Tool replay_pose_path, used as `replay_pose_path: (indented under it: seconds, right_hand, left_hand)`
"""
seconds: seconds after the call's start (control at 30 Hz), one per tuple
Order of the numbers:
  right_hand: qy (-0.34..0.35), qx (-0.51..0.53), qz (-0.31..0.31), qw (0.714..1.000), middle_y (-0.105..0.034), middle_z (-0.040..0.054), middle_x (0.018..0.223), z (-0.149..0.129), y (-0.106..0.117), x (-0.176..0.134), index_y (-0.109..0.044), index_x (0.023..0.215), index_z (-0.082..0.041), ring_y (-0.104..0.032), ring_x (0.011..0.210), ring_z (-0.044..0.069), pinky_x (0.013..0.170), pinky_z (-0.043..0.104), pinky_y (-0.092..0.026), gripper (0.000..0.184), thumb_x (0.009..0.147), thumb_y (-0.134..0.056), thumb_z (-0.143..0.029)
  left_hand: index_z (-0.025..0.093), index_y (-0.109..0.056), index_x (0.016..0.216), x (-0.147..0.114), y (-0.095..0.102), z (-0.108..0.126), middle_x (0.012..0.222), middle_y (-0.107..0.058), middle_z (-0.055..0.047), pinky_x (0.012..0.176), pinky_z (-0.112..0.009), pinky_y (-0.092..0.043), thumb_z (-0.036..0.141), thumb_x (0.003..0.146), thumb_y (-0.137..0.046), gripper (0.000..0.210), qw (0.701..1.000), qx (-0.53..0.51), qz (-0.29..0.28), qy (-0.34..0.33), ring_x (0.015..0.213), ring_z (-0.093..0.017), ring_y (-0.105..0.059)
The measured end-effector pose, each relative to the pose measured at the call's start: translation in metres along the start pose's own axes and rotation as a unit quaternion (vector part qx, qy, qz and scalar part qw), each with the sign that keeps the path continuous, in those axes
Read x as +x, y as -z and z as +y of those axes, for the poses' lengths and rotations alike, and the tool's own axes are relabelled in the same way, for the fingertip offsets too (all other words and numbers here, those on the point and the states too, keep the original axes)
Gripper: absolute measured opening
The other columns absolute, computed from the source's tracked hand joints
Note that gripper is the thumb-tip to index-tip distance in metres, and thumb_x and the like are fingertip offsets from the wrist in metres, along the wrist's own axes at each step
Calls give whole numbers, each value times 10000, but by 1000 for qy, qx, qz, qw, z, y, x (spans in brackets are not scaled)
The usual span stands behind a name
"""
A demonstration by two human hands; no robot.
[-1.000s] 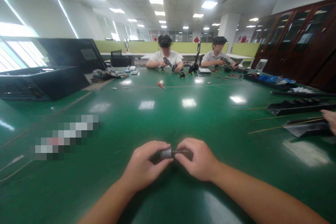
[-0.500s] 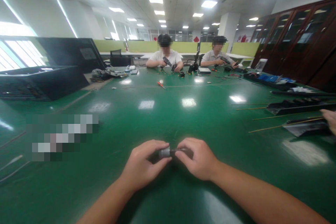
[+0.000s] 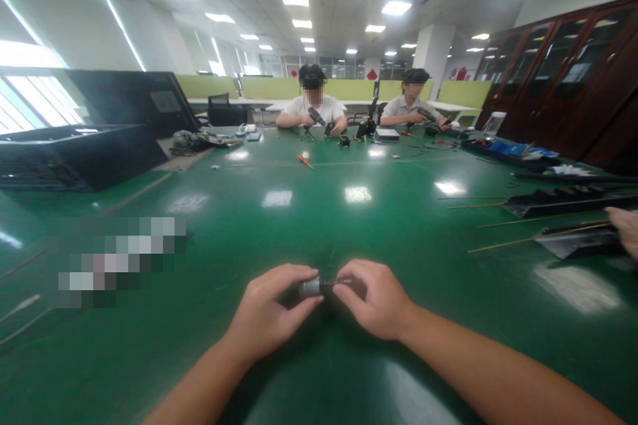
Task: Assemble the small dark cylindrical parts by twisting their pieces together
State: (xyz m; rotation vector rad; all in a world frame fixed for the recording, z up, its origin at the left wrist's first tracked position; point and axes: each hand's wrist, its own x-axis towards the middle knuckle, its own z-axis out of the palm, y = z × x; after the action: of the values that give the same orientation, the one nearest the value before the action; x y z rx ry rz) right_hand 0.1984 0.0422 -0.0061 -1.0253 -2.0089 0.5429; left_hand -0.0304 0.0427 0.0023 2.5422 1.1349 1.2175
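Observation:
In the head view, my left hand holds a small grey cylinder between thumb and fingers, just above or on the green table. From the cylinder's right end a thin, dark, ridged rod sticks out level. My right hand pinches that rod between thumb and forefinger. The fingertips of the two hands are a short gap apart. What exact part this is cannot be made out, and the far side of the cylinder is hidden by my left fingers.
Two people with power drills sit across the green table. A red screwdriver lies mid-table. Black trays and thin rods lie at right, near another person's hand. A large black case stands left.
The grey cylinder and my left hand have shifted very slightly left, with a little more of the rod showing. My right hand stays nearly still.

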Motion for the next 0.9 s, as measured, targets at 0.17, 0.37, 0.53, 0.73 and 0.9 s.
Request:
replay_pose_path:
  seconds: [0.17,0.37,0.53,0.73,0.9]
  right_hand:
    - [-3,-1,7,1000,-651,12,784,-1,0,0,-641,859,-192,-598,743,161,696,279,-417,93,882,-614,-278]
    - [9,-3,25,1000,-648,15,808,-2,1,0,-625,863,-189,-596,770,165,712,283,-419,63,868,-620,-251]
    - [4,2,28,1000,-649,14,816,-2,2,0,-622,871,-188,-596,775,164,713,281,-420,49,862,-623,-236]
    - [8,0,33,999,-640,17,817,-1,3,1,-618,871,-187,-589,780,168,721,288,-422,44,858,-621,-229]
    - [8,0,38,999,-639,24,830,-1,3,1,-611,876,-190,-585,790,176,722,292,-424,42,854,-615,-225]
  left_hand:
    - [257,-675,1070,0,0,0,1004,-740,3,847,-255,-569,287,787,-772,301,1000,5,5,5,902,-152,-704]
    - [253,-685,1057,2,1,0,991,-743,-4,828,-268,-577,302,783,-774,293,1000,7,11,11,886,-167,-710]
    - [251,-685,1062,1,1,-1,989,-745,-8,835,-272,-576,305,780,-778,301,1000,11,16,13,886,-168,-712]
    - [234,-693,1052,1,1,-1,976,-747,-28,810,-279,-582,301,788,-769,283,1000,8,12,16,872,-179,-715]
    - [231,-696,1043,1,2,-1,978,-748,-35,816,-300,-588,318,788,-769,279,1000,9,15,21,872,-193,-718]
